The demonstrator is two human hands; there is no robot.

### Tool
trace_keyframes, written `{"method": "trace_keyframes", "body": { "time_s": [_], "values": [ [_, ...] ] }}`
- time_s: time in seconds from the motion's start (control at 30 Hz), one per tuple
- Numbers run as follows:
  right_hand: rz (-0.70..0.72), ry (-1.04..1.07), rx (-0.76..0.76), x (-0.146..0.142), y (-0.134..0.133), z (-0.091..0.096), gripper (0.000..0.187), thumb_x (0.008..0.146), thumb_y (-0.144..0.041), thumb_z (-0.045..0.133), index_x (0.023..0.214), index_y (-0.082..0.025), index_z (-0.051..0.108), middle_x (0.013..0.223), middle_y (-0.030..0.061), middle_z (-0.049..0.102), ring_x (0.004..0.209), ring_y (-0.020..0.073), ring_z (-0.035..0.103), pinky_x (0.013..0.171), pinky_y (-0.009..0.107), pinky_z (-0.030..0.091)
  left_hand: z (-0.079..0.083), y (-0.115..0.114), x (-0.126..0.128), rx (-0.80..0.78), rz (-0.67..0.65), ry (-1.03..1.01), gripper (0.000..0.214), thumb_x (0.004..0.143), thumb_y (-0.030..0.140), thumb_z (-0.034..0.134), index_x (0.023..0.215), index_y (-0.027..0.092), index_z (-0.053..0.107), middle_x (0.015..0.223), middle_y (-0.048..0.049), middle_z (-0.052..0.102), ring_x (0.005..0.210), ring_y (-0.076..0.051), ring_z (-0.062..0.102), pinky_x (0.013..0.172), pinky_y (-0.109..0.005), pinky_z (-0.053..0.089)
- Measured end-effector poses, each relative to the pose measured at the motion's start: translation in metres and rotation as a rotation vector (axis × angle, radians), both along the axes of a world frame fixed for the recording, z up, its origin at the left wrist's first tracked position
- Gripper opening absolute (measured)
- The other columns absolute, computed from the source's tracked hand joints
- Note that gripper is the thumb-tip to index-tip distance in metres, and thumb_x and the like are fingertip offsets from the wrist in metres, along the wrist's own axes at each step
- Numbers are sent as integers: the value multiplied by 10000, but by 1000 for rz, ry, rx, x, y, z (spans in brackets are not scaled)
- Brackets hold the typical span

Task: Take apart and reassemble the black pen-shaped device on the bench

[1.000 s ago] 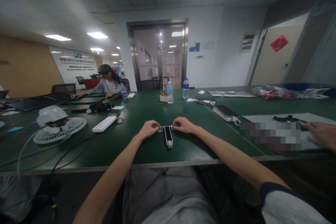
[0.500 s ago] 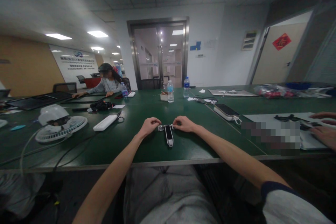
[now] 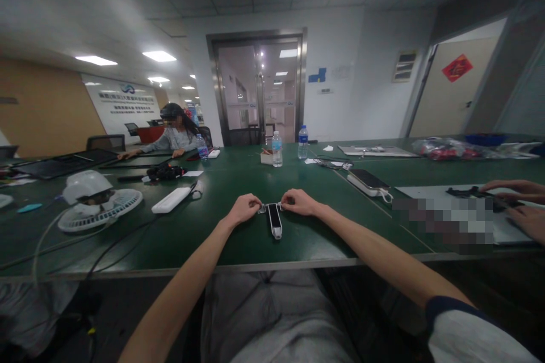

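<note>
2 hands, L hand (image 3: 243,209) & R hand (image 3: 300,202), pinch top end of blk/wht device (image 3: 275,222), 1 each side.

No text can be read clearly: the lettering and logo on the white wall sign (image 3: 121,99) at the far end are too small, and the character on the red diamond paper (image 3: 457,68) is blurred.

My left grip (image 3: 243,209) and right grip (image 3: 300,202) pinch small metal fittings (image 3: 261,209) at the head of a black-and-white strap (image 3: 275,221) on the green surface (image 3: 213,244). A white desk fan (image 3: 100,216) sits to the left; at far right, a co-worker's hands (image 3: 525,218) reach over a pale sheet (image 3: 443,190).
</note>
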State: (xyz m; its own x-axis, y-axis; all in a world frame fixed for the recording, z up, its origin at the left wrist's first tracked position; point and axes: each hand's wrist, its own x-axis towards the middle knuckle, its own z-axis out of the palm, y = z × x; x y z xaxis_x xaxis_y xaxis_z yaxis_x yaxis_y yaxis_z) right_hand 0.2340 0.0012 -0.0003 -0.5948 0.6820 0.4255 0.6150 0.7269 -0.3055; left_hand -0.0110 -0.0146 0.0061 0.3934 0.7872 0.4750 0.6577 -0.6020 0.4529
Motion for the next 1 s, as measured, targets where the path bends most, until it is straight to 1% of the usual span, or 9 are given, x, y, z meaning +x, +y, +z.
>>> {"method": "trace_keyframes", "body": {
  "time_s": [0.07,0.2,0.27,0.33,0.47,0.67,0.8,0.9,1.0],
  "values": [
    [-1,-3,-3,0,0,0,153,775,-273,582,810,-156,674,766,33,640,689,126,557,641,226,403,2,0,0,-3,-21,-44,162,726,191,538,748,176,698,725,-15,609,659,-125,517,626,-235,404],
    [-5,-5,5,0,0,0,156,774,-274,578,814,-156,672,772,33,642,696,127,558,643,227,404,8,2,-2,54,43,-302,204,780,238,502,815,150,682,773,-30,627,633,-119,509,586,-228,399],
    [1,-7,6,0,0,0,163,777,-283,576,812,-157,672,770,32,644,696,127,559,641,228,404,7,4,-3,83,92,-278,208,783,235,496,816,152,684,748,-28,619,616,-119,498,580,-229,395],
    [4,-8,7,0,-1,1,169,779,-292,576,807,-157,674,765,31,646,696,128,561,646,231,407,1,7,-4,94,112,-143,187,755,203,512,779,164,693,707,-21,603,620,-122,500,596,-232,396],
    [4,-3,2,0,-4,3,173,782,-296,579,813,-154,674,784,37,648,703,131,563,651,234,412,-8,8,-2,36,5,55,181,719,174,529,744,178,708,698,-18,605,647,-130,525,615,-233,402],
    [-9,-8,-13,-1,-4,3,179,785,-297,578,825,-154,677,789,43,648,716,136,566,656,234,411,1,5,-1,32,54,-231,205,761,208,496,793,150,690,726,-22,635,609,-117,516,570,-223,388],
    [-12,-31,-19,1,-3,4,191,792,-314,569,820,-155,670,786,42,637,725,142,566,671,241,415,1,7,-3,61,72,-199,186,755,197,507,774,151,686,707,-20,621,582,-110,489,551,-223,368],
    [-90,-13,-14,-4,-8,6,288,799,-383,563,975,-166,632,887,61,615,789,160,567,702,261,424,-3,9,-5,96,54,-113,183,748,167,506,768,155,688,687,-18,601,599,-114,497,579,-229,376],
    [-267,9,-67,-20,-18,11,562,797,-520,523,1246,-187,464,1045,114,558,842,188,575,704,295,439,-6,9,-6,114,46,-32,188,740,147,501,766,156,687,684,-18,590,616,-120,505,601,-234,384]
  ]
}}
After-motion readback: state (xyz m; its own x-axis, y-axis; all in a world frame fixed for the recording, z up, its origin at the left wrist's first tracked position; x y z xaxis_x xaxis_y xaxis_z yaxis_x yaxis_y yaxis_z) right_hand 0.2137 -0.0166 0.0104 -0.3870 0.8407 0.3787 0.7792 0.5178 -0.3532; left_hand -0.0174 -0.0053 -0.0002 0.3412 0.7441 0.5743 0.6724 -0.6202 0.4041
